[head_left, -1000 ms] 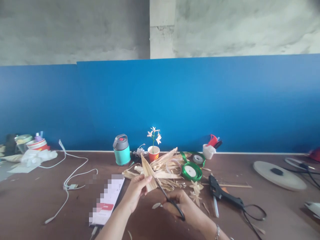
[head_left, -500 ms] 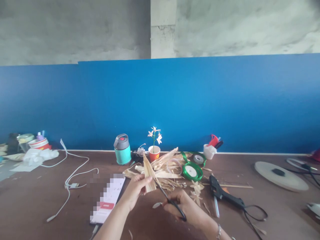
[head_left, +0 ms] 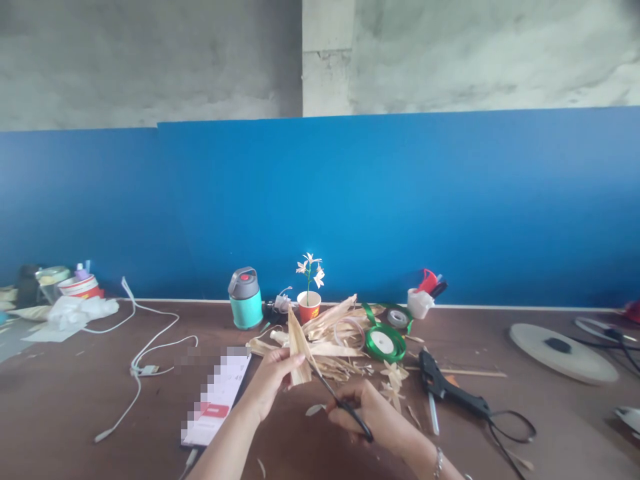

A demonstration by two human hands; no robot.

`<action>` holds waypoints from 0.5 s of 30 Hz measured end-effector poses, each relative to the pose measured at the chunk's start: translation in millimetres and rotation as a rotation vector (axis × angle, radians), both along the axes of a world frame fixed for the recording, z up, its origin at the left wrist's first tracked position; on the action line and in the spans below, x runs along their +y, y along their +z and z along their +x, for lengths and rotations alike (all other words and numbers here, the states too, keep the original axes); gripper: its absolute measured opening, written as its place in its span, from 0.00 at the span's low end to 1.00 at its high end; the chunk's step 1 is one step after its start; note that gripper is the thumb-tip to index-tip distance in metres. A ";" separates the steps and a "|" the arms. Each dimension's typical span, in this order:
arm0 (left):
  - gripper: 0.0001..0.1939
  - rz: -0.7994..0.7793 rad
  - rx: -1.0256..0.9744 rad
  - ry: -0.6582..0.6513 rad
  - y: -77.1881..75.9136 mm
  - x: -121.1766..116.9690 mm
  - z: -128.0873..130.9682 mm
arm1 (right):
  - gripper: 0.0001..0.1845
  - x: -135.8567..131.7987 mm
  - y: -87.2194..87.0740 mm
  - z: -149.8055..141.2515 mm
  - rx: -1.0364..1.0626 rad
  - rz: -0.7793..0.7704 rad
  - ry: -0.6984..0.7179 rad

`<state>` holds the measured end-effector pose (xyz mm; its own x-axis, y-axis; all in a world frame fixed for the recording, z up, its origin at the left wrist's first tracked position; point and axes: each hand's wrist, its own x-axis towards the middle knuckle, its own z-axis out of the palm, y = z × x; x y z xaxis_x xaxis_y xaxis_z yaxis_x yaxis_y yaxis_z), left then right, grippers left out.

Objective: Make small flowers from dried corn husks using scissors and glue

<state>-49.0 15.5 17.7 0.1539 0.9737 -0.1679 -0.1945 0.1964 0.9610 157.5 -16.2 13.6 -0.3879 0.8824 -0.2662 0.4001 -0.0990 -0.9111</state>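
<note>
Working from my remote seat, I have only the head view. My left hand (head_left: 270, 380) is closed on a pointed strip of dried husk (head_left: 299, 353), pinching it upright above the brown table (head_left: 75, 413), just in front of a loose husk pile (head_left: 335, 350). My right hand (head_left: 357, 413) is clenched around black-handled scissors (head_left: 345, 408); I can't tell how far their blades are open.

Compared with a moment ago, the strip looks narrower and more sharply pointed, and the scissor tips now sit right at its right edge. A green ribbon spool (head_left: 384, 343) and a black hot glue gun (head_left: 447, 390) still lie to the right, and a potted husk flower (head_left: 310, 270) stands beyond the pile, with only a slight shift in the view.
</note>
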 end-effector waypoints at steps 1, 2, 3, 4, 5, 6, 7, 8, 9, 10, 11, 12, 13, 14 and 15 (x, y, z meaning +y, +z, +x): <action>0.18 0.001 -0.003 0.008 -1.1 0.3 0.3 | 0.15 0.4 -1.0 0.2 0.000 -0.010 0.005; 0.18 0.005 -0.005 0.018 -1.8 0.6 0.8 | 0.15 0.9 -1.9 0.4 0.006 -0.014 0.010; 0.17 0.011 -0.008 0.034 -2.0 0.7 1.4 | 0.15 1.3 -2.7 0.7 0.016 -0.013 0.017; 0.17 0.017 -0.016 0.054 -1.6 0.6 2.0 | 0.14 1.7 -3.3 1.0 0.025 -0.012 0.022; 0.17 0.025 -0.028 0.084 -0.8 0.4 2.7 | 0.14 1.8 -3.7 1.2 0.035 -0.011 0.025; 0.16 0.035 -0.043 0.120 0.4 0.1 3.4 | 0.14 1.8 -3.8 1.3 0.045 -0.012 0.026; 0.16 0.045 -0.057 0.159 1.9 -0.3 4.0 | 0.14 1.4 -3.6 1.1 0.053 -0.014 0.025; 0.16 0.057 -0.073 0.193 3.4 -0.7 4.5 | 0.14 0.9 -3.1 0.7 0.056 -0.019 0.020; 0.16 0.071 -0.086 0.222 4.7 -1.0 5.0 | 0.14 0.1 -2.3 0.1 0.055 -0.026 0.008; 0.16 0.085 -0.093 0.240 5.7 -1.3 5.3 | 0.14 -0.8 -1.5 -0.7 0.050 -0.033 -0.006; 0.16 0.095 -0.097 0.253 6.4 -1.6 5.7 | 0.14 -1.7 -0.6 -1.6 0.042 -0.039 -0.020; 0.16 0.102 -0.098 0.261 6.6 -1.8 6.0 | 0.14 -2.4 0.2 -2.4 0.034 -0.043 -0.029; 0.16 0.107 -0.099 0.266 6.6 -1.9 6.3 | 0.14 -3.0 0.9 -3.1 0.025 -0.046 -0.033; 0.15 0.109 -0.099 0.270 6.4 -2.1 6.6 | 0.14 -3.3 1.5 -3.6 0.020 -0.046 -0.031; 0.15 0.109 -0.100 0.274 6.1 -2.3 6.9 | 0.14 -3.5 2.1 -4.0 0.018 -0.043 -0.022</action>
<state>-42.1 13.2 23.8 -0.1063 0.9927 -0.0578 -0.3209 0.0208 0.9469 153.5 -19.6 15.6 -0.3739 0.8786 -0.2971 0.3805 -0.1468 -0.9130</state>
